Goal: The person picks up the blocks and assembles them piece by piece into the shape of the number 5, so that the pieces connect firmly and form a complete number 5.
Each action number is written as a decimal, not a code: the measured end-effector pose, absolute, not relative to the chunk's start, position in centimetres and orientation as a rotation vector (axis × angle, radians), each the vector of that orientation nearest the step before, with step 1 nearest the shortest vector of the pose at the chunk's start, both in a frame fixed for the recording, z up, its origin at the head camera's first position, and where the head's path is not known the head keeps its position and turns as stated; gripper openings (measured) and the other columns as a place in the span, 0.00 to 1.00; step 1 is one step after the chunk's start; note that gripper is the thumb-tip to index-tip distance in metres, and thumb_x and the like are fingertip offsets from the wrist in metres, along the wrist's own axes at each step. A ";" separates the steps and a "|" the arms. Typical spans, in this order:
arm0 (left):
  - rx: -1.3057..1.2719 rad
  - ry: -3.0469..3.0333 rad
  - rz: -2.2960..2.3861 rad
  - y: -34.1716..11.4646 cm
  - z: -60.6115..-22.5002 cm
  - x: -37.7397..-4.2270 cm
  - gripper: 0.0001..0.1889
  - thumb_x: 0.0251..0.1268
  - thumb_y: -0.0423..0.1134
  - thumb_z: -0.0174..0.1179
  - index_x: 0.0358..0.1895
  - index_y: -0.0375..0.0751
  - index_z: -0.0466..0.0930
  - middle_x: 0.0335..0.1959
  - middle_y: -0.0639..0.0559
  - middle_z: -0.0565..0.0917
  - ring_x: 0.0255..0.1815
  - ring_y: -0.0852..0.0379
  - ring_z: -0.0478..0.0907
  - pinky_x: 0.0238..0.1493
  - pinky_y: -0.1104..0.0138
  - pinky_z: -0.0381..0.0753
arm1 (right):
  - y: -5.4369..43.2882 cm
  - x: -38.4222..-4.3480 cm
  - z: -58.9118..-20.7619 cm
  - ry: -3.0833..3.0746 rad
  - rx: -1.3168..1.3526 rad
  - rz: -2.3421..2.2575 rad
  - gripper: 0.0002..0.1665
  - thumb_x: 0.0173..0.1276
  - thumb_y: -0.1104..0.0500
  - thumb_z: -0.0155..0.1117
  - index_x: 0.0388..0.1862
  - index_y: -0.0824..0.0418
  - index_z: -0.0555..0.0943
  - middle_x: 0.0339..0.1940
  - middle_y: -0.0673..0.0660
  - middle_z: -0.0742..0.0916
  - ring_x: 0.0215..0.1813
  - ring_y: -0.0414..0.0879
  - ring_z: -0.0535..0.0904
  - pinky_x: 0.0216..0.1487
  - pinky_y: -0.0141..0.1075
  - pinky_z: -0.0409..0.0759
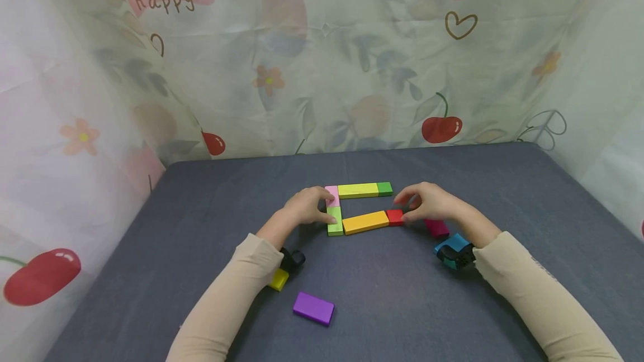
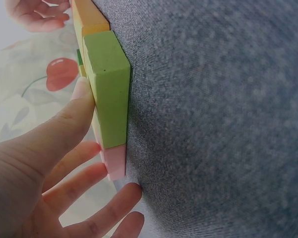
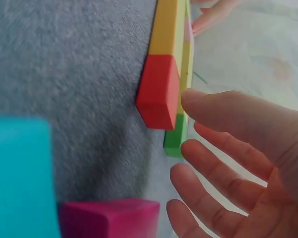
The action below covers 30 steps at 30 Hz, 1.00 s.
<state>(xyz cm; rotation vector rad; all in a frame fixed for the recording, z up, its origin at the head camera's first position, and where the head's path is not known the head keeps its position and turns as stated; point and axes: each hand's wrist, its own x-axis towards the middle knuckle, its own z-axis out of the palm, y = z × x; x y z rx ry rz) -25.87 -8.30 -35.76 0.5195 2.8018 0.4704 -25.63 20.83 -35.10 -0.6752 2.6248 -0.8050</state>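
Blocks lie on the table in a three-sided outline. Its left side has a pink block point(image 1: 333, 190) behind a light green block point(image 1: 335, 225). A yellow block point(image 1: 358, 190) and a green block point(image 1: 384, 189) line the far side; an orange block point(image 1: 365, 223) and a red block point(image 1: 394, 217) line the near side. My left hand point(image 1: 304, 206) rests its thumb on the light green block, fingertips at the pink one, fingers loosely extended. By the red block, my right hand point(image 1: 429, 201) has its fingers spread and relaxed, holding nothing.
A magenta block point(image 1: 436, 228) and a blue block point(image 1: 457, 242) lie under and beside my right forearm. Nearer me are a purple block point(image 1: 313, 309) and another yellow block point(image 1: 279, 280), partly hidden by my left sleeve. A patterned cloth point(image 1: 327, 71) hangs behind the table.
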 end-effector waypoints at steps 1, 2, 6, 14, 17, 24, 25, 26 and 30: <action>0.518 2.802 0.469 -8.3 -35.7 -25.9 0.31 0.52 0.48 0.69 0.61 0.46 0.74 0.65 0.50 0.73 0.68 0.50 0.67 0.68 0.55 0.65 | 21.0 -25.6 -35.0 2.629 -0.677 -0.812 0.23 0.56 0.59 0.69 0.51 0.64 0.79 0.50 0.62 0.84 0.47 0.53 0.79 0.48 0.43 0.81; 0.517 2.802 0.469 -8.3 -35.7 -25.9 0.31 0.52 0.48 0.69 0.61 0.46 0.74 0.65 0.50 0.73 0.68 0.50 0.67 0.68 0.55 0.65 | 21.1 -25.5 -34.9 2.634 -0.684 -0.818 0.23 0.57 0.59 0.69 0.51 0.65 0.79 0.50 0.63 0.84 0.47 0.53 0.79 0.48 0.43 0.81; 0.518 2.800 0.472 -8.3 -35.7 -25.8 0.31 0.52 0.48 0.69 0.61 0.45 0.74 0.65 0.50 0.73 0.68 0.50 0.67 0.69 0.55 0.65 | 21.7 -25.2 -34.6 2.660 -0.679 -0.826 0.24 0.57 0.58 0.69 0.52 0.65 0.79 0.51 0.63 0.83 0.48 0.54 0.79 0.50 0.45 0.80; 0.532 2.803 0.475 -8.3 -35.7 -25.8 0.31 0.52 0.48 0.68 0.61 0.45 0.74 0.64 0.49 0.74 0.67 0.50 0.67 0.68 0.56 0.65 | 23.4 -24.8 -34.5 2.710 -0.685 -0.824 0.24 0.57 0.57 0.69 0.51 0.66 0.79 0.50 0.65 0.83 0.47 0.54 0.79 0.50 0.47 0.79; 0.533 2.801 0.477 -8.4 -35.8 -25.8 0.31 0.52 0.48 0.68 0.61 0.45 0.74 0.64 0.49 0.74 0.67 0.50 0.67 0.68 0.55 0.65 | 24.1 -24.7 -34.7 2.723 -0.687 -0.818 0.24 0.57 0.57 0.69 0.51 0.67 0.79 0.49 0.66 0.83 0.45 0.53 0.79 0.50 0.47 0.80; 0.548 2.803 0.482 -8.4 -35.8 -25.8 0.31 0.52 0.48 0.69 0.60 0.44 0.74 0.64 0.49 0.74 0.67 0.49 0.67 0.68 0.56 0.65 | 25.8 -24.5 -35.0 2.703 -0.706 -0.824 0.26 0.57 0.57 0.70 0.52 0.68 0.78 0.51 0.66 0.82 0.46 0.52 0.79 0.50 0.46 0.80; 0.547 2.803 0.484 -8.4 -35.8 -25.8 0.31 0.52 0.48 0.69 0.60 0.44 0.74 0.64 0.49 0.74 0.67 0.49 0.68 0.68 0.56 0.65 | 26.0 -24.4 -35.0 2.694 -0.708 -0.824 0.27 0.57 0.56 0.70 0.52 0.68 0.77 0.51 0.66 0.82 0.46 0.51 0.79 0.50 0.46 0.80; 0.547 2.804 0.484 -8.4 -35.8 -25.8 0.30 0.52 0.48 0.69 0.60 0.44 0.74 0.64 0.49 0.74 0.67 0.50 0.68 0.68 0.56 0.65 | 26.1 -24.4 -35.0 2.685 -0.706 -0.824 0.27 0.56 0.55 0.70 0.53 0.67 0.77 0.51 0.66 0.82 0.46 0.51 0.79 0.50 0.46 0.80; 0.544 2.803 0.482 -8.4 -35.8 -25.8 0.31 0.52 0.48 0.69 0.60 0.44 0.74 0.64 0.49 0.74 0.67 0.50 0.68 0.68 0.56 0.65 | 26.7 -24.2 -35.2 2.659 -0.699 -0.815 0.30 0.56 0.53 0.70 0.54 0.66 0.77 0.52 0.65 0.81 0.48 0.50 0.78 0.50 0.45 0.80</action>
